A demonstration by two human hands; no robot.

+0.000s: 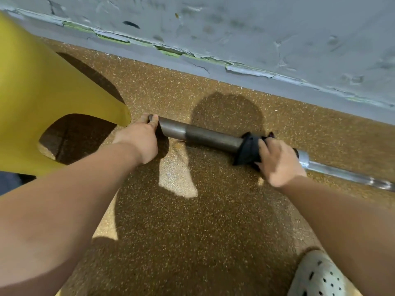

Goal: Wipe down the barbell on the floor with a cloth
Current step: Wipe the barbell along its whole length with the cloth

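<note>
– Forearms [70, 195] are seen nearest, reaching down from both lower corners, and a pale perforated shoe [318, 276] is set at the bottom right. What is being worked on?

– The barbell [203, 135] is laid on the speckled brown floor [192, 242], near the foot of the grey wall [235, 39] and roughly parallel to it. Its thick dark sleeve is shown in the middle, and the thin bright shaft [346, 177] is carried off towards the right edge.

– How is it judged to handle?

– It is taken to be heavy, stiff steel, smooth and round, so it may be rolled along the floor when rubbed. Lifting is not called for. It is best steadied at the sleeve's end and wiped along its length.

– And the cloth?

– A dark cloth [249, 150], soft and limp, is wrapped around the sleeve close to where the thin shaft begins.

– How are the hands placed?

– The right hand [277, 161] is closed round the cloth, so the bar is gripped through it. The left hand [139, 137] is curled over the sleeve's free end, with fingertips hooked on top, and the metal is held there bare.

– What else is around?

– A yellow moulded object [42, 92] is stood just beside the left hand, and shadows are cast on the floor between the arms.
</note>
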